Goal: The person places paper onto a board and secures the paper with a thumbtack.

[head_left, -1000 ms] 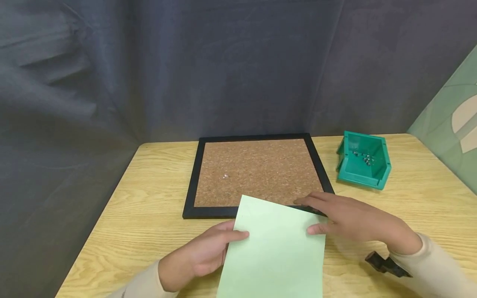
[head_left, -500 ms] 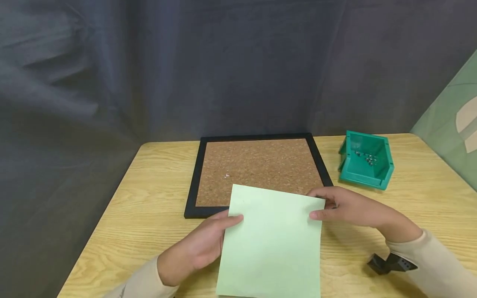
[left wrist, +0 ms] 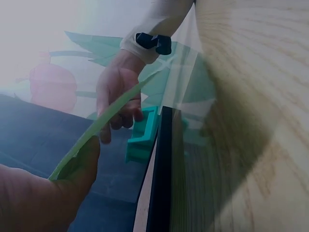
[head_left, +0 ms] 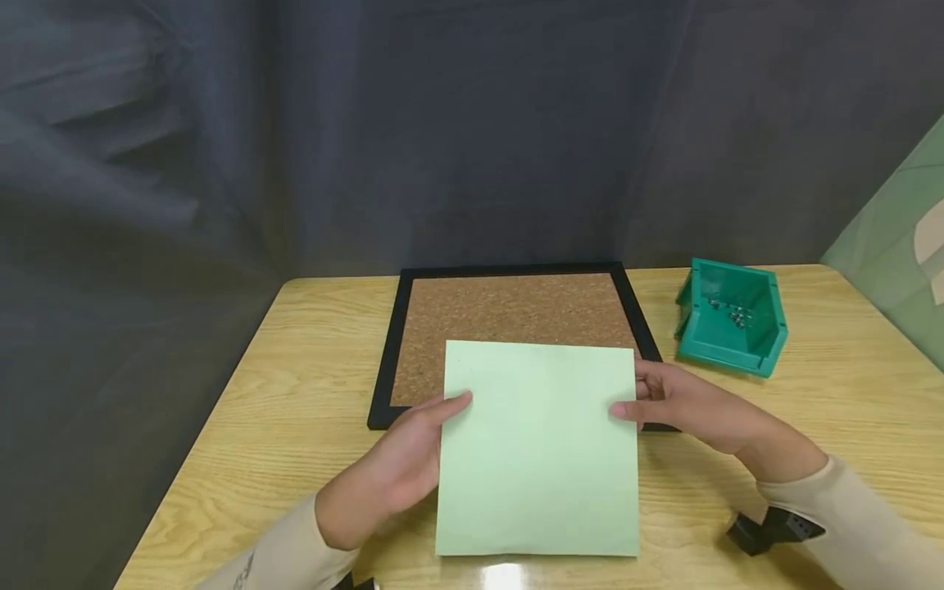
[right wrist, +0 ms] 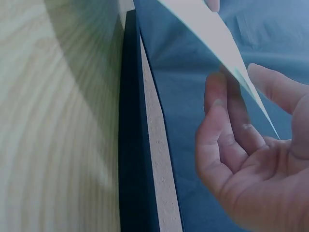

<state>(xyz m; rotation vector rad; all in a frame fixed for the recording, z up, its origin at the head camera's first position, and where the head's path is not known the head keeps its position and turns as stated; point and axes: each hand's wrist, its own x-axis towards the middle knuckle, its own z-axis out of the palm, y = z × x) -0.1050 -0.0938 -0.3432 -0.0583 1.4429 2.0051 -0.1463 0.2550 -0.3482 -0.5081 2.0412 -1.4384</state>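
A pale green sheet of paper (head_left: 540, 451) is held up between both hands in the head view, its top edge overlapping the lower part of a black-framed cork board (head_left: 516, 310). My left hand (head_left: 401, 463) pinches the left edge, thumb on the front and fingers hidden behind. On the opposite edge, my right hand (head_left: 701, 414) pinches the sheet the same way. The right wrist view shows the paper (right wrist: 212, 41) edge-on between thumb and curled fingers of the right hand (right wrist: 256, 159). In the left wrist view, it rises from the left hand (left wrist: 53, 193) above the table.
Right of the board stands a green bin (head_left: 726, 340) with several small metallic pins (head_left: 740, 316) inside. Both rest on a light wooden table (head_left: 243, 442). A dark curtain (head_left: 472, 139) hangs behind the table, and a green patterned panel (head_left: 903, 221) borders it on the right.
The paper has moved up toward the board and levelled out from its tilt, its lower edge coming into view. My right hand has shifted from over the board's corner to pinching the paper's right edge.
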